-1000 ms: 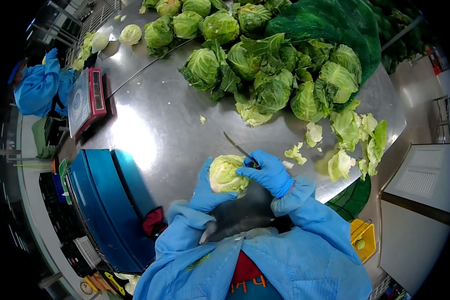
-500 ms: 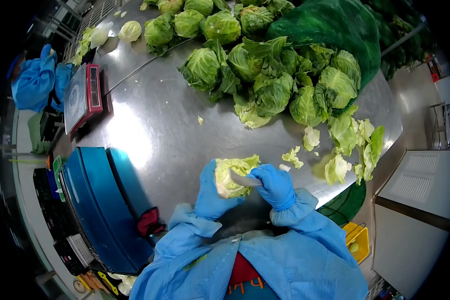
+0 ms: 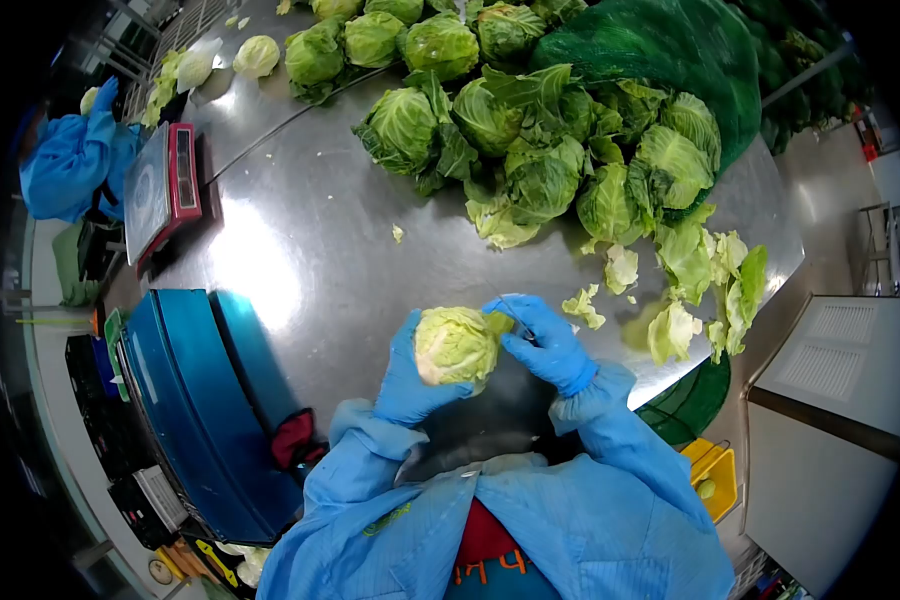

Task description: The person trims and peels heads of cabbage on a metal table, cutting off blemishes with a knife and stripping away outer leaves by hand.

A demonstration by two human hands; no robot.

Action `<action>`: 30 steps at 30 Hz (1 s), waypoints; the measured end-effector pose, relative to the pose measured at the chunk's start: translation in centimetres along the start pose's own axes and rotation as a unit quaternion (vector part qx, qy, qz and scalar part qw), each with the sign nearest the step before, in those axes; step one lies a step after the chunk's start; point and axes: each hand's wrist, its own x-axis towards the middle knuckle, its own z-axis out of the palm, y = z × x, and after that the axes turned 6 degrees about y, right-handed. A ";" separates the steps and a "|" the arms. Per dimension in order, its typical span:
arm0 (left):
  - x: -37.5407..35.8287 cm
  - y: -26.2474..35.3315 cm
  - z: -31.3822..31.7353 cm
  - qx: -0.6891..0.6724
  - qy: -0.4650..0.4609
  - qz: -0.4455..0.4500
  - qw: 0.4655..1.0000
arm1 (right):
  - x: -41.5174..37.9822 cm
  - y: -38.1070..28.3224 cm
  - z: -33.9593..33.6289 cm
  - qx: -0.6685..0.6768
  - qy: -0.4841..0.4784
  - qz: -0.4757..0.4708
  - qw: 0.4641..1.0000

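Observation:
A pale, partly stripped cabbage (image 3: 457,346) rests in my left hand (image 3: 402,378), whose gloved fingers wrap its left side and underside. My right hand (image 3: 545,345), in a blue glove too, is at the cabbage's right edge, pinching a yellow-green leaf piece (image 3: 499,322). The knife shows only as a thin dark edge by the right fingers. Beyond the hands, untrimmed green cabbages (image 3: 543,178) are heaped on the steel table (image 3: 320,250). Loose leaves (image 3: 673,330) lie to the right of my hands.
A red-framed scale (image 3: 182,172) stands at the left, above blue bins (image 3: 185,400). Green netting (image 3: 660,70) covers the back right. A co-worker in blue (image 3: 65,165) is at the far left. Below the right table edge are a green basket (image 3: 692,400) and a yellow basket (image 3: 711,478).
The knife has left the cabbage's face and turned nearly edge-on. My right hand has moved slightly up, now pinching a leaf. The cabbage is turned, and the co-worker's arm has risen.

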 end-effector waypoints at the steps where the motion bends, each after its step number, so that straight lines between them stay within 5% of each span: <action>1: 0.2 -0.3 -0.8 -0.025 -0.009 -0.018 0.999 | -0.2 1.0 0.6 0.049 -0.028 0.043 0.997; 13: 0.3 3.0 -1.5 -0.251 -0.025 -0.204 0.946 | -0.9 2.2 0.3 0.176 -0.093 0.151 0.968; 19: -1.3 2.9 -0.6 -0.205 -0.033 -0.161 0.965 | -2.3 0.3 -4.4 0.218 -0.208 0.245 0.921; 22: -2.4 2.0 -0.6 -0.288 -0.002 -0.156 0.945 | -4.0 -0.1 -6.9 0.272 -0.220 0.277 0.895; 25: -3.4 0.9 -2.7 -0.362 -0.020 -0.166 0.917 | -5.4 1.2 -9.0 0.074 -0.066 0.357 0.929; 28: -3.9 1.4 -2.7 -0.411 -0.004 -0.161 0.897 | -5.5 4.5 -7.9 -0.176 0.184 0.144 0.956; 30: -4.0 1.6 -2.4 -0.443 0.003 -0.157 0.883 | -4.4 2.2 -6.0 -0.095 0.189 0.161 0.964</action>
